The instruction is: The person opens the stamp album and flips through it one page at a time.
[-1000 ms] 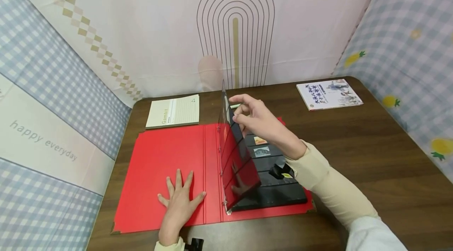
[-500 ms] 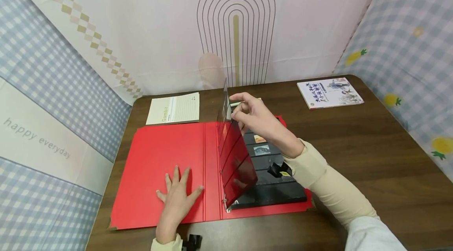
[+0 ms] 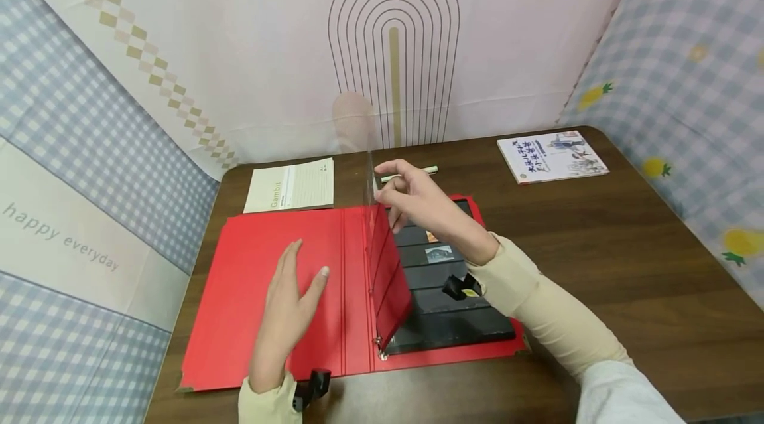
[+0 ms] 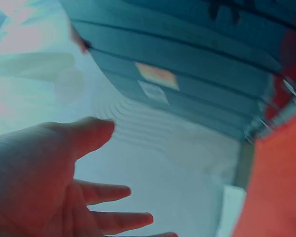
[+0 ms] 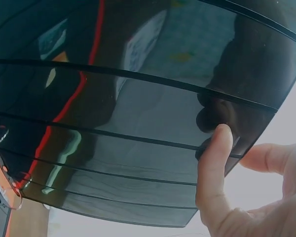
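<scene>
A red stamp album [image 3: 280, 231] lies spread on the table, its bare cover on the left and black pages [image 3: 459, 328] on the right. One black strip-pocket page [image 3: 388, 271] stands nearly upright from the metal rings [image 3: 379, 348]. My right hand [image 3: 420, 205] pinches this page by its outer edge; the right wrist view shows the thumb [image 5: 216, 168] against one face. My left hand [image 3: 283, 308] hovers over the red cover with fingers extended, holding nothing. In the left wrist view, an orange stamp [image 4: 158, 75] and a pale one [image 4: 153, 92] show on the raised page.
Behind the album's left side lies a cream notebook [image 3: 289, 185]. A pale green pen [image 3: 428, 170] is partly hidden behind my right hand. Toward the back right rests a white illustrated book [image 3: 552, 157]. Patterned cloth [image 3: 268, 46] hangs around the table's back and sides.
My left hand has lifted off the red cover, and its spread fingers have come closer together. My right hand has moved slightly left, tilting the page further toward the left.
</scene>
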`<act>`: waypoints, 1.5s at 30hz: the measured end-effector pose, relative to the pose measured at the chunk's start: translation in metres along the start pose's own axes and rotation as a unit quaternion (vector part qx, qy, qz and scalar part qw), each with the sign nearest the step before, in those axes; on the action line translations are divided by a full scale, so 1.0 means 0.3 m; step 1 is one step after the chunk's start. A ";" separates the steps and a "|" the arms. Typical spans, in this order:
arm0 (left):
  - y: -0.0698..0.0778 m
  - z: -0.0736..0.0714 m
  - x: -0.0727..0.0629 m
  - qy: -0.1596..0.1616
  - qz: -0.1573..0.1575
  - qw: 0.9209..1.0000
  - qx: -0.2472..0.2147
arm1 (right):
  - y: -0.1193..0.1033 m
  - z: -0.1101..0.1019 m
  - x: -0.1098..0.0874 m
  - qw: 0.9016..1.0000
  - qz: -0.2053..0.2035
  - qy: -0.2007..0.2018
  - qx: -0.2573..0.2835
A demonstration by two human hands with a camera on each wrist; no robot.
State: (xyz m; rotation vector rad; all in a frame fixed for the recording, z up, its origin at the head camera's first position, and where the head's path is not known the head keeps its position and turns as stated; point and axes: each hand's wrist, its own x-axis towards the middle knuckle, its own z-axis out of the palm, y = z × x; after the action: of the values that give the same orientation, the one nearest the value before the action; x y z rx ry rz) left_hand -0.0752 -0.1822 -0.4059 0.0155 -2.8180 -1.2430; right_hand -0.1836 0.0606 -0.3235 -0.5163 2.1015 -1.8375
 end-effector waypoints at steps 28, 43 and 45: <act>0.253 -0.031 0.069 -0.021 0.066 0.975 -0.212 | 0.006 0.047 0.038 0.999 -0.002 -0.047 -0.003; 0.170 -0.076 0.062 0.048 0.093 0.972 -0.209 | 0.052 -0.025 0.021 1.000 0.000 -0.020 -0.022; 0.163 -0.080 0.060 0.054 0.092 0.972 -0.212 | 0.061 -0.035 0.016 0.999 0.000 -0.016 -0.030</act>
State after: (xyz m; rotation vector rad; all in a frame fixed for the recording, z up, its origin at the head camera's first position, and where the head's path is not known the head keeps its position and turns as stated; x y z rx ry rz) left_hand -0.0911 -0.1674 -0.3526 -0.1879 -2.3472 -1.7046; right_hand -0.1940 0.0699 -0.3400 -0.5564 2.1404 -1.7603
